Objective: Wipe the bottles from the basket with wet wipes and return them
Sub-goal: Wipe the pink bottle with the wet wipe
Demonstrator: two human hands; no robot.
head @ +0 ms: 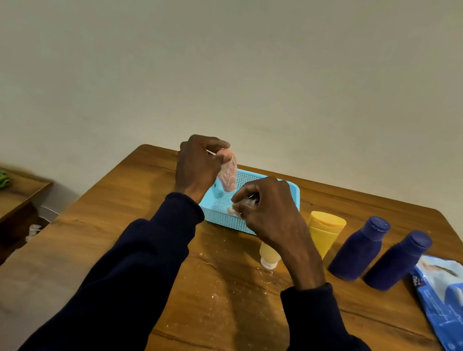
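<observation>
Head view, centre frame: left hand grips a pink bottle, tilted, above the blue basket. Right hand is closed on a crumpled wipe just below the bottle. Step judged: wiping the pink bottle. Two yellow and two blue bottles stand outside the basket at right. Next: finish the wipe, then lower the bottle into the basket.

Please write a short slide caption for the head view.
Left hand holds pink bottle over blue basket; right hand grips a wipe.
</observation>
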